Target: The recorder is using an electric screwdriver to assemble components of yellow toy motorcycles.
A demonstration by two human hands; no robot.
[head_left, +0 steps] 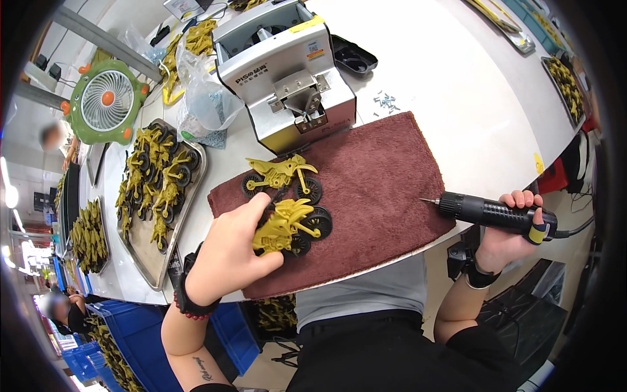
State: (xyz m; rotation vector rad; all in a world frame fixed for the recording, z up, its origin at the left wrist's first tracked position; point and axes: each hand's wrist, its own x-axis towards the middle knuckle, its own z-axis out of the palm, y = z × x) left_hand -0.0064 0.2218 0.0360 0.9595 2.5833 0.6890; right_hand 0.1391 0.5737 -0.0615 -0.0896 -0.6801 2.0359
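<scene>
My left hand [232,251] is closed round a yellow toy motorcycle [277,225] with black wheels, low over the brown towel [385,176]. Its thumb lies along the near side; the other fingertips are partly hidden behind the toy. Just beyond lies a second yellow toy motorcycle [279,173] on its side, close to those fingers. Off the towel's right edge, my right hand [508,228] grips a black corded electric screwdriver [490,212]. The screwdriver's thin bit points left, over the towel and apart from both toys.
Behind the towel stands a grey screw feeder [287,85], with loose screws [386,101] to its right. A metal tray [153,261] of toy motorcycles is at left, near a clear plastic bag [202,98] and a green fan [108,101]. Blue bins [134,336] sit below the table edge.
</scene>
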